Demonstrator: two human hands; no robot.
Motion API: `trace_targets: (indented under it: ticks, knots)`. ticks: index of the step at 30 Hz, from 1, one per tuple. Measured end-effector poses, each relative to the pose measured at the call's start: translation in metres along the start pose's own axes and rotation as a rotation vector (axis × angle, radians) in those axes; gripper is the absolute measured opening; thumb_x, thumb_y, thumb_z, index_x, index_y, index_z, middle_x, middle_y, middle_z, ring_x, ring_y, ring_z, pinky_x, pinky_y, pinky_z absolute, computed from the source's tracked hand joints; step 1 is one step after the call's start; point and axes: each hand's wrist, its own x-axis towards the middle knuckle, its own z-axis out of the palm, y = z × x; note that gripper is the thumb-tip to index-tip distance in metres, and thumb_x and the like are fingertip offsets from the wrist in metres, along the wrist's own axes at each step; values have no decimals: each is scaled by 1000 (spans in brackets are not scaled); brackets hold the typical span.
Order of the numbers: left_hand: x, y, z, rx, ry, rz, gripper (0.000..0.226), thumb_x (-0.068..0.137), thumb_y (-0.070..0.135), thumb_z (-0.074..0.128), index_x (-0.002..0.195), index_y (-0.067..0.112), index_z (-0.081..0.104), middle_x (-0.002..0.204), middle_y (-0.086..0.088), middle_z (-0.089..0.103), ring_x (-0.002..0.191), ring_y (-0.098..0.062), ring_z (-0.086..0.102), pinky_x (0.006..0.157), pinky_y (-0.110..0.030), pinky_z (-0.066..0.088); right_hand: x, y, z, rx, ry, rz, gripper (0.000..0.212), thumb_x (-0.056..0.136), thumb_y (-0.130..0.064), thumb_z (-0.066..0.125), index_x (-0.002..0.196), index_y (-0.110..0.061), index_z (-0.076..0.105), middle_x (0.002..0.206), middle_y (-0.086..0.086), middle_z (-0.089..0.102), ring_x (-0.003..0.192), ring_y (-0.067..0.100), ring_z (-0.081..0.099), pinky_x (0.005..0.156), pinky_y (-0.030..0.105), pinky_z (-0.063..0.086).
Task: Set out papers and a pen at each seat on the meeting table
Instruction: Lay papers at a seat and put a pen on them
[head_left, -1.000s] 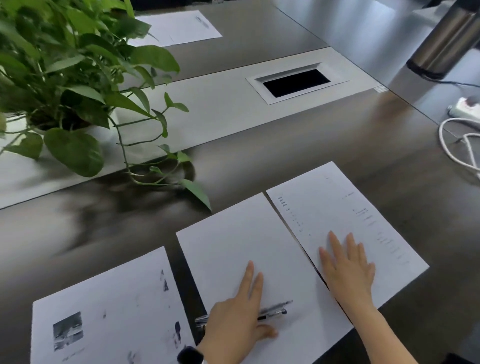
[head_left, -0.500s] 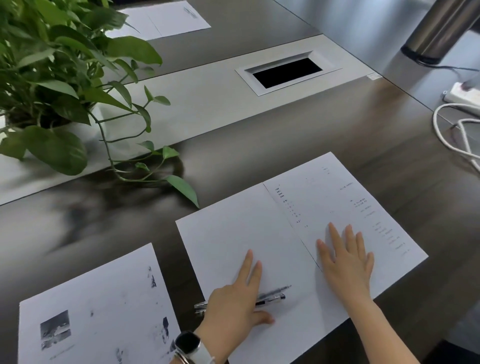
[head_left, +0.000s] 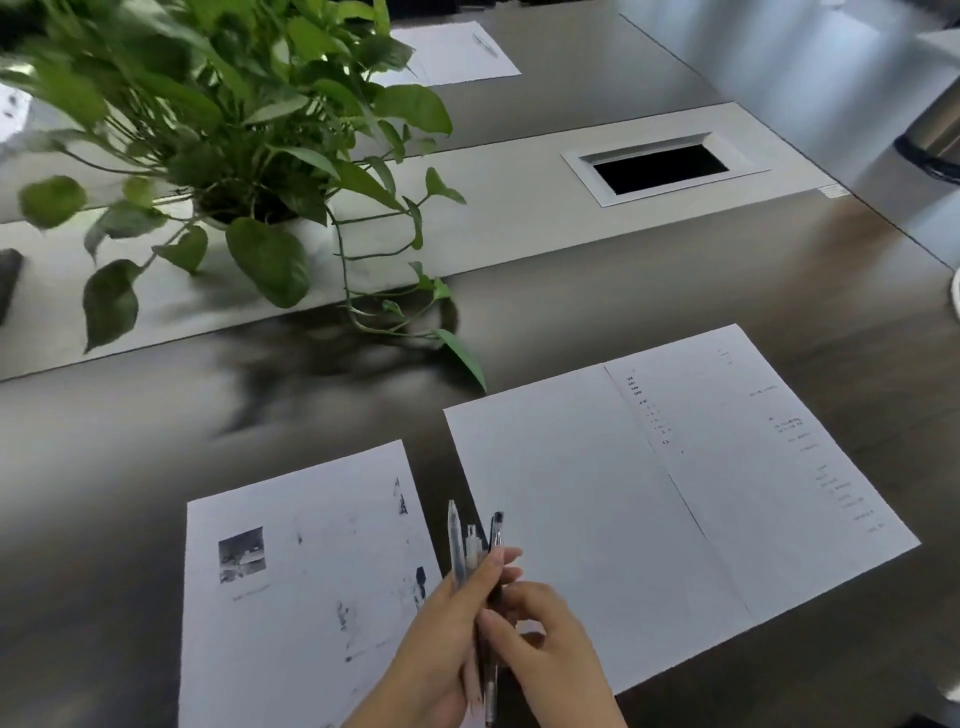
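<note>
Three white sheets lie on the dark table: a sheet with a small photo (head_left: 301, 587) at the left, a blank sheet (head_left: 571, 499) in the middle and a sheet with faint text (head_left: 769, 462) touching its right edge. My left hand (head_left: 441, 639) grips a bundle of pens (head_left: 460, 545), tips pointing away from me, above the gap between the left and middle sheets. My right hand (head_left: 550, 649) pinches a black pen (head_left: 495, 582) in that bundle.
A leafy potted plant (head_left: 223, 130) stands on the light centre strip (head_left: 519, 223), one vine trailing toward the sheets. A rectangular cable opening (head_left: 660, 169) sits at the right of the strip. Across the table lies another sheet (head_left: 457, 52) with a pen on it.
Both hands have lifted off the sheets and come together. The pens have gone from under my left hand on the middle sheet up into my grip. The view has swung left.
</note>
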Motion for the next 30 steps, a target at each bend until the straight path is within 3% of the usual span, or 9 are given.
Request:
trace_targets:
  ticks: [2,5,9,14,17,20,22,24,30]
  knots:
    - [-7,-3,-11,-69,17,-30,34,71,36,63,88,10,76,101,-15,70,94,-28,67,67,-38,58,-4,0,8,-32,-21,12,9,79,-18,71,75,-23,65,91,-3,64,77,-3,61,71,13,49]
    - [-15,-2,-27,87,170,71,27,85,44,53,95,23,67,108,-4,67,100,-24,63,84,-38,54,-2,-10,5,-66,57,22,5,85,-28,64,82,-25,67,86,-5,71,83,8,66,66,12,47]
    - [-23,10,-67,182,375,206,22,90,40,48,94,22,61,94,-4,65,73,-21,58,64,-28,52,25,-16,-11,-287,317,-116,25,89,-32,57,105,-16,66,89,-2,65,81,12,61,74,25,53]
    - [-32,10,-144,283,598,258,18,92,19,54,104,8,62,74,-13,60,51,-22,39,50,-28,35,46,-10,-6,-502,428,-222,31,92,-25,54,118,-8,59,98,6,67,82,14,55,85,30,48]
    - [-41,7,-171,358,748,300,14,89,19,59,98,11,64,85,-13,66,69,-37,53,61,-32,37,51,-2,-4,-550,459,-252,28,91,-23,55,112,-5,62,101,10,68,88,21,59,82,30,47]
    - [-48,7,-183,482,858,269,24,88,25,60,110,15,60,109,-11,62,96,-29,54,79,-37,40,53,6,-2,-581,487,-290,24,89,-17,59,104,0,66,100,13,64,88,24,57,74,26,43]
    - [-50,7,-188,533,871,262,38,87,26,60,123,13,56,124,-10,59,110,-29,54,89,-41,41,52,8,1,-572,502,-296,24,87,-15,61,102,3,67,99,14,61,89,27,57,73,27,43]
    - [-51,5,-188,545,853,252,43,88,26,60,128,12,52,127,-10,55,112,-29,53,88,-39,40,51,11,3,-565,507,-292,28,88,-17,61,107,3,65,102,14,58,92,27,56,75,27,42]
    - [-53,2,-183,479,776,249,12,88,21,60,99,18,55,104,-9,61,86,-24,57,66,-33,41,43,12,4,-556,523,-268,38,89,-15,58,122,4,57,113,20,58,105,32,52,85,32,42]
